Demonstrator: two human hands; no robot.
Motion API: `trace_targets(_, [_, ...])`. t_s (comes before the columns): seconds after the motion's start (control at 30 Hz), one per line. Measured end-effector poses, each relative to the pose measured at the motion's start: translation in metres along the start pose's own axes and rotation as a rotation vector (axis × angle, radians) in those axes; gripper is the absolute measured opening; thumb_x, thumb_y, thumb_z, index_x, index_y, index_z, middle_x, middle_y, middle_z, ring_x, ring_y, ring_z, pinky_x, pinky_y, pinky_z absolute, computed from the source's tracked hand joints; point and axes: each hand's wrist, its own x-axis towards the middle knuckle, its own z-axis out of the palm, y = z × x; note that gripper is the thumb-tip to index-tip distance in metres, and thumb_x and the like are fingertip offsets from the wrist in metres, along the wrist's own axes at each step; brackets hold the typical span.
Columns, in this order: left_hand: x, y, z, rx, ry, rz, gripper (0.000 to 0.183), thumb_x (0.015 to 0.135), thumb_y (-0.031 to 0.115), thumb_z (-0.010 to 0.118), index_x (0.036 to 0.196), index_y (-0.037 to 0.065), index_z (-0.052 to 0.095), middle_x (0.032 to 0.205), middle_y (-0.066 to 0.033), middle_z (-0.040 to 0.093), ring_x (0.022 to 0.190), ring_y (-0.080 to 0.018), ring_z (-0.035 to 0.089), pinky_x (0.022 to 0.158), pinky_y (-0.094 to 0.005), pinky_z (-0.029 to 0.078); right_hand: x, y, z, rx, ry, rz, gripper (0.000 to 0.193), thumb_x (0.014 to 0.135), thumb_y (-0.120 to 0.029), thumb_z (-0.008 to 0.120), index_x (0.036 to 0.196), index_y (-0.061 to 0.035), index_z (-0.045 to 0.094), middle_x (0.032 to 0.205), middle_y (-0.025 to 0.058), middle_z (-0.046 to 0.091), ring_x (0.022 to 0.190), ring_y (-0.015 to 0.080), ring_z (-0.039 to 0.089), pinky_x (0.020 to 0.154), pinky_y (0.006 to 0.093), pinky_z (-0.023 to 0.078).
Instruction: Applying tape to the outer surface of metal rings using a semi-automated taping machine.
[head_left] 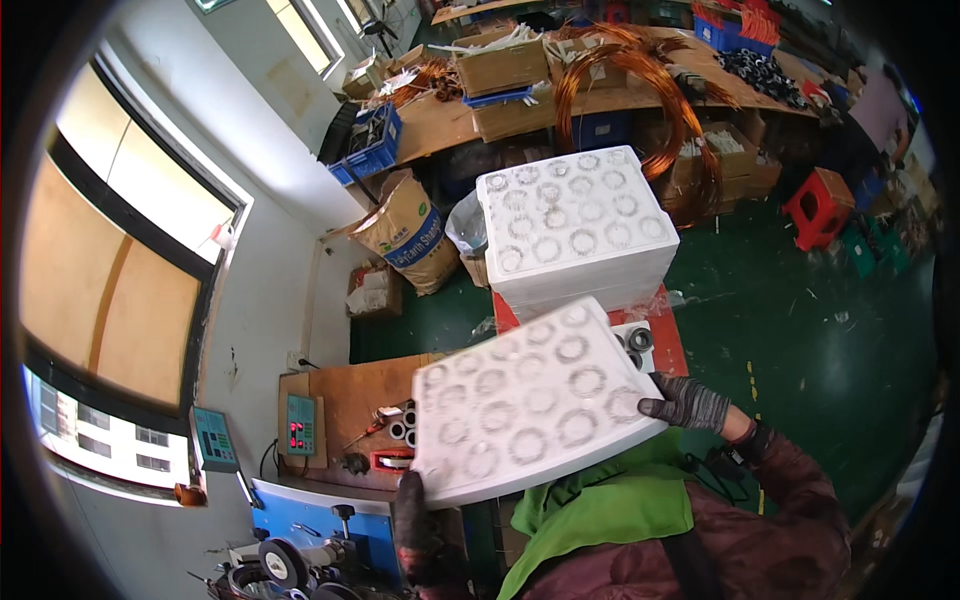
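A white foam tray (pixel 530 395) with rows of round, grey-smudged ring marks is held tilted in front of me. My right hand (pixel 690 403), in a grey knit glove, is closed on its right edge. At its lower left corner my left hand (pixel 412 510), in a dark glove, grips the edge; some of its fingers are hidden. Just beyond stands a tall stack of similar white foam trays (pixel 585 270), ring-marked on top. Partly hidden behind the held tray, dark ring-shaped parts (pixel 638 342) sit in another white tray.
A wooden bench (pixel 350 385) at left carries several rings (pixel 402 428), a red tool (pixel 391 459) and a display box (pixel 299 425). Nearer is a blue machine (pixel 320 525) with wheels. A paper sack (pixel 405 235), copper wire coils (pixel 575 95) and a red stool (pixel 820 208) stand farther off.
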Motion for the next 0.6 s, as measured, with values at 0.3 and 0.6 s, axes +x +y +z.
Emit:
trace_targets(0.3, [0.101,0.064,0.102,0.360,-0.168,0.682,0.042,0.090,0.026,0.044,0.124,0.001,0.038,0.111,-0.0109,0.050,0.100,-0.0186,0.050,0.077,-0.0305,0.047,0.056,-0.035,-0.088,0.293,0.697,-0.631,0.059,0.080,-0.029,0.059,0.124,0.0025,0.036,0.111,0.0136,0.051,0.103,0.0190,0.047,0.089,0.0304,0.036])
trace_targets(0.6, [0.286,-0.014,0.197,0.534,-0.286,0.558,0.046,0.085,0.029,0.055,0.123,0.006,0.044,0.110,-0.0043,0.051,0.100,-0.0144,0.045,0.087,-0.0266,0.034,0.179,0.091,-0.154,0.141,0.869,-0.233,0.056,0.083,-0.040,0.052,0.123,-0.0024,0.041,0.119,0.0189,0.047,0.111,0.0263,0.044,0.094,0.0335,0.032])
